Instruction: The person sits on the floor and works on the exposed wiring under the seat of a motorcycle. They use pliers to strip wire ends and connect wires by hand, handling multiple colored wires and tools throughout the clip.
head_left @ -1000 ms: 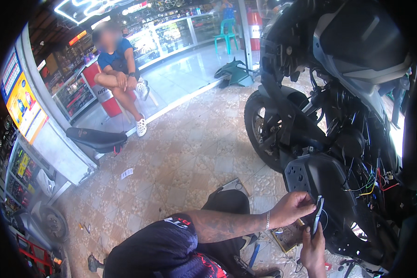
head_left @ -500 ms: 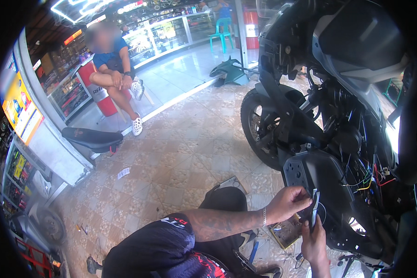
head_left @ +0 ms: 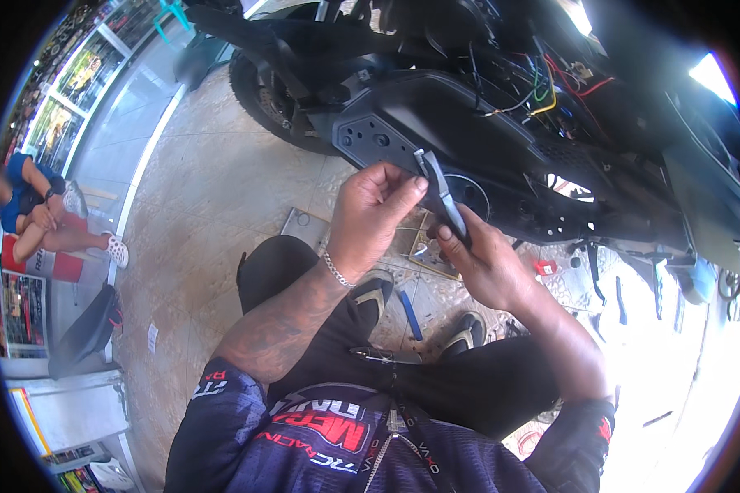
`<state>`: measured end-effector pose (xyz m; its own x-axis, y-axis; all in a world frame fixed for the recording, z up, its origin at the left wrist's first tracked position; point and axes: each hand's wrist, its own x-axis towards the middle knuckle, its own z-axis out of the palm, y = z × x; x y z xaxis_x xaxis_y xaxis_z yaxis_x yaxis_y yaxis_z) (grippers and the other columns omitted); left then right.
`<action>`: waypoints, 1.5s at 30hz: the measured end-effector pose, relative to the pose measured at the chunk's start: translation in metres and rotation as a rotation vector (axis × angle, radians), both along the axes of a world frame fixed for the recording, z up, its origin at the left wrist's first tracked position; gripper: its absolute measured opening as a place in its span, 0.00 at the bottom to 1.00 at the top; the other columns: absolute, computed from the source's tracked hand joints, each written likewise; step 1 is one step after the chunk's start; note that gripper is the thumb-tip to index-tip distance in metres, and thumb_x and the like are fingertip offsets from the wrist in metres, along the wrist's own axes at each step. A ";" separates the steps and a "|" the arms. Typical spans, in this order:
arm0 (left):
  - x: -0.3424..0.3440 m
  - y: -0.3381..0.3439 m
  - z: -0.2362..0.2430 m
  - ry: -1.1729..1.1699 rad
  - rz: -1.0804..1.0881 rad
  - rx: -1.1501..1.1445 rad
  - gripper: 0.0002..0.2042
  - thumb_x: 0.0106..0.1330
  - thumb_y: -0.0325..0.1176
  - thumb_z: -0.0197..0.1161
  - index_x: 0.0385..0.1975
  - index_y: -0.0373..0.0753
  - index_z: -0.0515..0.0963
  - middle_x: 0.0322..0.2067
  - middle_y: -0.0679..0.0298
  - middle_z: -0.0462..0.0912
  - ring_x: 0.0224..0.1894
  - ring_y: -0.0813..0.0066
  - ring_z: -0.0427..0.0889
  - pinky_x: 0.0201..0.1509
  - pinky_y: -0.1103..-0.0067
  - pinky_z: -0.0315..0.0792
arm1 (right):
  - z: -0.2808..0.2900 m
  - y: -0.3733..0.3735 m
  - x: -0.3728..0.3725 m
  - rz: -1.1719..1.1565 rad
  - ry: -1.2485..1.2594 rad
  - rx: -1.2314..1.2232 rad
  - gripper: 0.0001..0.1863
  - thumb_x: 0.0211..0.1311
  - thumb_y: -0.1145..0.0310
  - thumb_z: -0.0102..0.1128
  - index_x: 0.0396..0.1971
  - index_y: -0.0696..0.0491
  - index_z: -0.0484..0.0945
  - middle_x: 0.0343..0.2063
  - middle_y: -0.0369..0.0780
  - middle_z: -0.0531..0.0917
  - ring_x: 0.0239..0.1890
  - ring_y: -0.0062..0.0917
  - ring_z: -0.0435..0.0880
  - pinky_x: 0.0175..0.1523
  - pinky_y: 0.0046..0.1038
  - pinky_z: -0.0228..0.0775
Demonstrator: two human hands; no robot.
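Note:
In my right hand (head_left: 489,259) is a pair of pliers (head_left: 441,187) with a long silver head and dark handles, held upright with its jaws pointing away from me. Close by on the left, my left hand (head_left: 374,218) pinches thumb against forefinger near the jaws. What lies in that pinch is too small to make out. A thin dark wire (head_left: 485,201) curves in a loop just right of the pliers. Beyond both hands stands a partly stripped black motorcycle (head_left: 452,123), its loose coloured wires (head_left: 543,90) hanging out.
On the tiled floor below my hands lie a shallow tray of small parts (head_left: 427,255), a blue tool (head_left: 410,315) and a flat panel (head_left: 304,226). A motorcycle seat (head_left: 84,333) leans at the left, near a seated person (head_left: 45,205). The motorcycle's wheel (head_left: 267,103) is at the far left.
My view has swung right and down, so the motorcycle and both hands now appear further left and higher. My grip on the pliers stays the same.

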<state>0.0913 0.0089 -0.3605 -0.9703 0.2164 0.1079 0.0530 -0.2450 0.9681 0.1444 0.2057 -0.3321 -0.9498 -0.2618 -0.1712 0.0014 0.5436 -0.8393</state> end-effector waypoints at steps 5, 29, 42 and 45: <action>0.000 -0.001 0.002 0.000 0.000 0.002 0.07 0.72 0.32 0.68 0.37 0.35 0.81 0.31 0.72 0.83 0.32 0.92 0.76 0.36 0.89 0.70 | -0.002 -0.001 -0.003 0.027 0.017 -0.009 0.22 0.80 0.57 0.52 0.61 0.58 0.72 0.34 0.42 0.85 0.38 0.25 0.85 0.46 0.33 0.76; 0.007 0.000 0.010 -0.027 -0.006 0.010 0.08 0.73 0.32 0.67 0.40 0.33 0.81 0.32 0.70 0.84 0.33 0.88 0.78 0.40 0.87 0.73 | 0.010 0.004 -0.004 0.052 -0.123 -0.114 0.29 0.80 0.50 0.50 0.66 0.59 0.69 0.42 0.51 0.85 0.49 0.37 0.85 0.54 0.37 0.74; 0.008 -0.005 0.005 0.021 -0.007 -0.016 0.07 0.73 0.31 0.67 0.39 0.33 0.82 0.31 0.71 0.84 0.33 0.91 0.77 0.38 0.89 0.71 | 0.007 0.004 0.000 0.056 -0.066 -0.053 0.21 0.81 0.57 0.53 0.59 0.59 0.70 0.30 0.37 0.80 0.35 0.19 0.75 0.42 0.29 0.72; 0.008 -0.003 0.003 0.029 -0.003 -0.002 0.06 0.72 0.30 0.67 0.39 0.33 0.82 0.31 0.71 0.84 0.33 0.91 0.77 0.38 0.89 0.71 | 0.008 0.004 0.001 0.046 -0.058 0.005 0.22 0.80 0.57 0.53 0.60 0.59 0.70 0.31 0.37 0.80 0.35 0.19 0.75 0.43 0.29 0.72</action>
